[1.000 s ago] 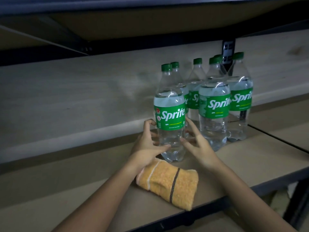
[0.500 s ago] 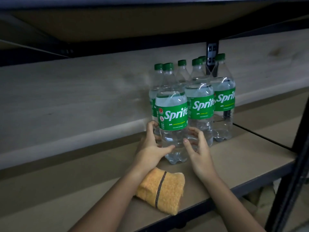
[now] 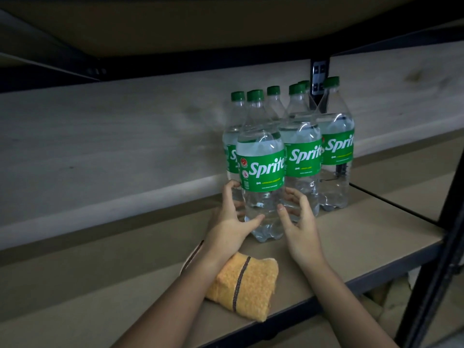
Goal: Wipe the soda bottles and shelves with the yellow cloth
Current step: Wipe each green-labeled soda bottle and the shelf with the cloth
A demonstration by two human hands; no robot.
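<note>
The nearest bottle (image 3: 261, 177) is cupped low by the left hand (image 3: 232, 222) and right hand (image 3: 300, 226), fingers curled loosely; it should be kept upright, the yellow cloth (image 3: 244, 285) lying unheld nearby.

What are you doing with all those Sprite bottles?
A person has both hands around the front Sprite bottle on the shelf: the left hand on one side, the right hand on the other. More Sprite bottles stand behind and beside it. The yellow cloth lies folded near the shelf's front edge, in neither hand.
</note>
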